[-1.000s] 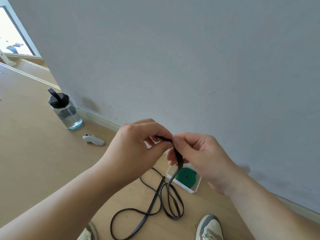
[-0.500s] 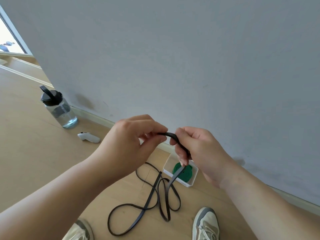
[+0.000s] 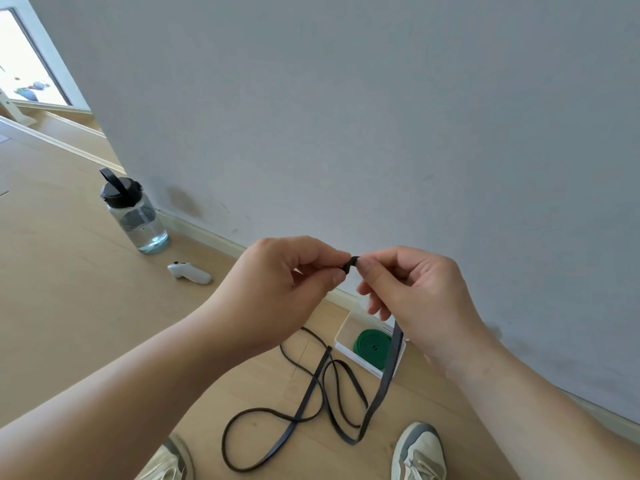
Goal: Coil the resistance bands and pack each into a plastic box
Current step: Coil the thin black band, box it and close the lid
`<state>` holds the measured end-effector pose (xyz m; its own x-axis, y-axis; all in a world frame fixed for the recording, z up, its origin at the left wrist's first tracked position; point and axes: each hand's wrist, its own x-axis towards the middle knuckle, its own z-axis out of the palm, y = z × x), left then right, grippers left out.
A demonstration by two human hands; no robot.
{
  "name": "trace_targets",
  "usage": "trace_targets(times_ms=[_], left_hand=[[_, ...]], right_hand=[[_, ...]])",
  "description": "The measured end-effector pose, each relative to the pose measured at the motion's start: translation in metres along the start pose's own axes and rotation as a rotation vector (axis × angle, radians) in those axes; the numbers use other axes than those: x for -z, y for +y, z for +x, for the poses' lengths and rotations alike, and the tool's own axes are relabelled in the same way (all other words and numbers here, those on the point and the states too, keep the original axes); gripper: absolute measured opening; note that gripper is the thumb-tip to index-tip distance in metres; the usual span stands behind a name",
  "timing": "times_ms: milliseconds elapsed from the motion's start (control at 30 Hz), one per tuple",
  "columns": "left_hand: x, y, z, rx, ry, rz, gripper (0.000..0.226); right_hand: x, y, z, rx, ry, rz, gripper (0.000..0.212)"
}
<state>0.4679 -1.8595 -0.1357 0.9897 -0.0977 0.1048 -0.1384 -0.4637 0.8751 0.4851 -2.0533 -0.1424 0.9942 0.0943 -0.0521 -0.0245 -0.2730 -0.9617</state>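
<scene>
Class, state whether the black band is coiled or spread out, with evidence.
Mostly spread out: the black band has only a tiny roll pinched between left hand and right hand; the rest lies looped on the floor.

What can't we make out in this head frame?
Head view only:
1. Black band: the turns of its coil, covered by the fingertips of the left hand and right hand.
2. Plastic box: its far side, behind the right hand.
3. Shoes: cut off by the bottom edge.
</scene>
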Motion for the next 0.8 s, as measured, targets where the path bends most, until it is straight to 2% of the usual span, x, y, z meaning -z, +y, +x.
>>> trace_targets(times_ms=[100,400,567,700,800], left_hand=[[0.002,-0.002,0.0,0.043,0.025,-0.054,0.024],[0.004,-0.008,0.0,-0.009,0.049,-0.002,0.026],[0.001,-0.006,-0.002,-0.069,0.108,0.063,0.02],[-0.003,-0.007,-0.002,-0.144,0.18,0.103,0.014],[-0.007,-0.008,-0.002,-0.182,0.204,0.129,0.012]], right_hand=[[0.0,-0.002,-0.001,0.009,-0.034,0.007,0.01],[-0.007,-0.004,-0.003,0.011,-0.104,0.051,0.013],[-0.011,-0.006,-0.004,-0.113,-0.145,0.246,0.009],[-0.012,-0.009,-0.003,-0.246,-0.187,0.401,0.029],[-0.011,-0.008,-0.003,-0.288,-0.219,0.43,0.031]])
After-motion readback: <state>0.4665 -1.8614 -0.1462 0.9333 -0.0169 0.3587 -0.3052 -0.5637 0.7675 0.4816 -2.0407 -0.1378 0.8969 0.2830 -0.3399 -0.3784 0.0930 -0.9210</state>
